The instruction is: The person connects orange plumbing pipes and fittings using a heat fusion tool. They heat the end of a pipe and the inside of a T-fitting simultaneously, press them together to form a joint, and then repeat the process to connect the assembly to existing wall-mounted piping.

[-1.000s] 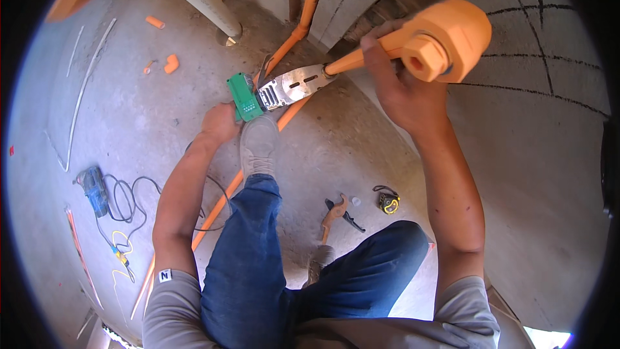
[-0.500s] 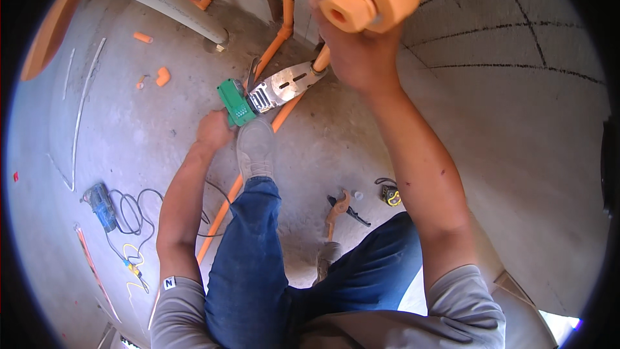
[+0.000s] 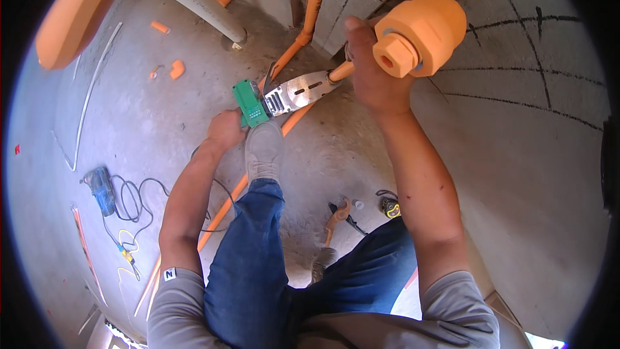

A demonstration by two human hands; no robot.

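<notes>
My left hand [image 3: 227,129] is closed round the handle of a green pipe fusion welder [image 3: 250,103], low over the floor beside the toe of my shoe [image 3: 264,145]. The welder's flat metal heating plate [image 3: 302,92] points to the right. At the plate's tip is the lower end of a short orange pipe [image 3: 341,72]. My right hand [image 3: 381,84] grips this pipe higher up, fingers wrapped round it. A bulky orange fitting [image 3: 436,32] with a hexagonal plug shows just above that hand, close to the camera. How far the pipe end sits on the heating part cannot be seen.
A long orange pipe [image 3: 236,190] runs under the welder along the floor. A white pipe [image 3: 200,6] stands at the back. Pipe cutters [image 3: 337,218], a tape measure [image 3: 390,205] and a corded blue power tool [image 3: 100,192] lie about. A marked wall [image 3: 510,100] rises on the right.
My right hand and the orange fitting have shifted right and lower in the picture. The whole view has moved slightly. My left hand keeps its hold on the welder.
</notes>
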